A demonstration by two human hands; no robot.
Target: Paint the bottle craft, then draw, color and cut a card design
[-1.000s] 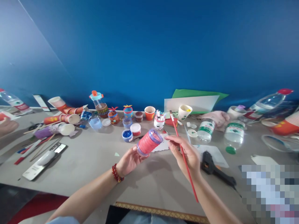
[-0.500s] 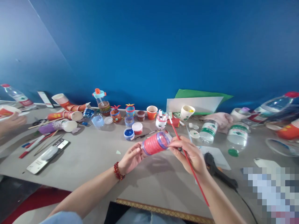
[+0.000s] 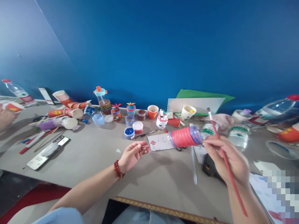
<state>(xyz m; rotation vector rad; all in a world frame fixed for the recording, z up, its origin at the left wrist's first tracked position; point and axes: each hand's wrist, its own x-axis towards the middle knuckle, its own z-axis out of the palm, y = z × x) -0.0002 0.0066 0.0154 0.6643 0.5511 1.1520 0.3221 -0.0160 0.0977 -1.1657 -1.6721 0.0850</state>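
My right hand (image 3: 230, 161) holds a cut bottle piece painted red (image 3: 185, 137) by its clear end, tilted sideways above the grey table (image 3: 93, 161). The same hand also grips a long red paintbrush (image 3: 225, 161), bristles pointing up and away. My left hand (image 3: 133, 154), with a red bead bracelet at the wrist, hovers palm up over the table with fingers loosely curled and nothing in it. A white card with a red mark (image 3: 160, 143) lies between the two hands.
Paint pots (image 3: 129, 133), decorated cups (image 3: 153, 112) and small crafted bottles line the back. Water bottles (image 3: 238, 135) lie at right, a black glue gun (image 3: 210, 168) under my right hand. Paper cups, sticks and a metal tool (image 3: 48, 152) lie left. Another person's hand (image 3: 6, 117) shows at far left.
The red bottle piece left my left hand and moved right in my right hand, together with the brush. My left hand stayed, now empty. The card underneath came into view.
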